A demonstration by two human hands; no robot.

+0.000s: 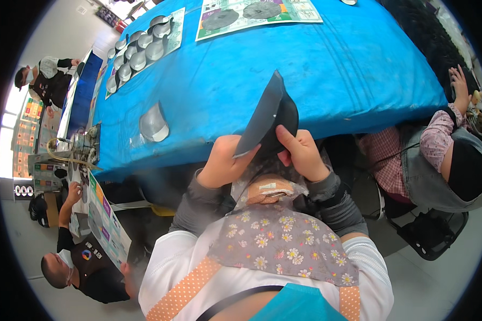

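Note:
Between my hands, just past the table's near edge, is a dark grey, curved fabric piece [263, 115]. It stands tilted, with a pointed tip upward and a black, rounded flap on its right side. My left hand [222, 160] pinches its lower left corner, fingers curled. My right hand [303, 154] is closed on the black side, thumb pressed flat against it; the fingers behind are partly hidden. To the left on the blue table cover [214, 91] lies a single grey cup-shaped piece [154, 123].
Several grey cup-shaped pieces [138, 61] with dark edges sit on a printed sheet at the far left. Another printed sheet [260, 18] lies at the far middle. People work at left; a co-worker's hand [458, 85] rests at the right edge. A black stool [431, 232] stands right.

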